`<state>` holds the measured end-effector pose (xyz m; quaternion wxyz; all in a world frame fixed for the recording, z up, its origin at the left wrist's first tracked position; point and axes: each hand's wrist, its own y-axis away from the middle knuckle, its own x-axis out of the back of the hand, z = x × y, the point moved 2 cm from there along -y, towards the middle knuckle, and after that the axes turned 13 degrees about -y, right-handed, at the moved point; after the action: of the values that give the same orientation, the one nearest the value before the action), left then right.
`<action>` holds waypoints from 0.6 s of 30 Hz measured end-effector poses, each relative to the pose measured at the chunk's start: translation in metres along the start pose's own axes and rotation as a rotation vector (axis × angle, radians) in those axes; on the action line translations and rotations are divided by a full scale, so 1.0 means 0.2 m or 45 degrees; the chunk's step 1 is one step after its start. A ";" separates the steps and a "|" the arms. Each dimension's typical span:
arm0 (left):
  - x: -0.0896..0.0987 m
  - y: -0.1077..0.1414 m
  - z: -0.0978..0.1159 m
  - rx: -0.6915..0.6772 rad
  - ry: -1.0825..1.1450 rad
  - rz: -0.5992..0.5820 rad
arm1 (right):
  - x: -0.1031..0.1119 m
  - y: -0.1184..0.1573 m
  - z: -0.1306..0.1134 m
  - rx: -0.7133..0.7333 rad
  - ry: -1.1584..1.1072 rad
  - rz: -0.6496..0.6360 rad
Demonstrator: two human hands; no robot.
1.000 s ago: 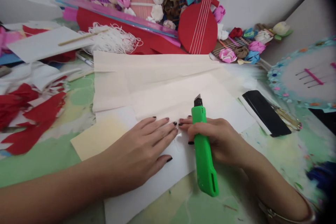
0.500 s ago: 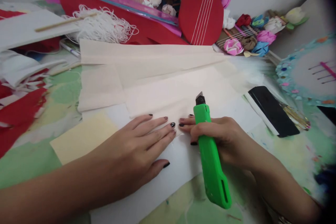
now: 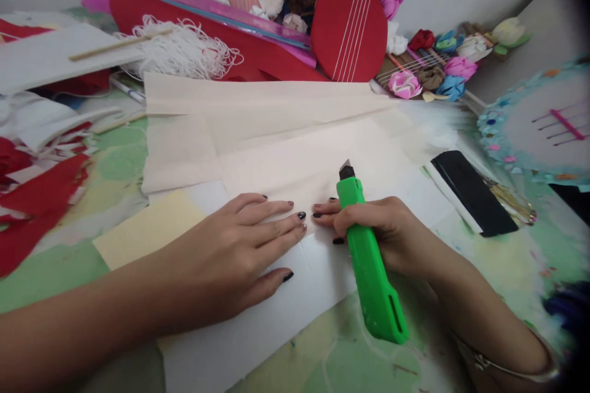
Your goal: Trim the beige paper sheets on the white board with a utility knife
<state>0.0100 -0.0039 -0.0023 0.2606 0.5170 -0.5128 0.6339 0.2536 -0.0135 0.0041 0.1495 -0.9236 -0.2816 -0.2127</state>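
Cream paper [image 3: 276, 166] lies just beyond both hands and reaches under their fingertips, its long axis running sideways across the person's front. A white sheet [image 3: 249, 338] shows beneath the left hand [image 3: 244, 245], which lies flat, palm down and gripping nothing, thumb spread. The right hand [image 3: 396, 227] holds a green cutter [image 3: 369, 270] under its thumb, other fingertips resting on the paper beside the left ones. Little has changed over the last second: both hands keep their places, but the cutter's rear end has swung rightward, suggesting steadying rather than cutting. The cutter slants lengthwise, its small blade [image 3: 345, 164] pointing away from the person and slightly left.
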 end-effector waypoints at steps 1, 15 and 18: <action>0.00 0.00 0.00 0.002 0.009 -0.004 | 0.00 0.00 0.00 0.003 -0.002 0.001; 0.01 -0.01 -0.01 -0.028 0.018 0.101 | -0.05 -0.04 0.00 -0.012 -0.092 0.699; 0.01 0.00 0.00 0.005 -0.034 0.155 | -0.06 -0.07 0.02 -0.141 0.033 0.881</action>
<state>0.0100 -0.0047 0.0001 0.2137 0.4937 -0.5456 0.6426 0.2375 -0.0072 -0.0025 0.1660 -0.9683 0.0620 -0.1761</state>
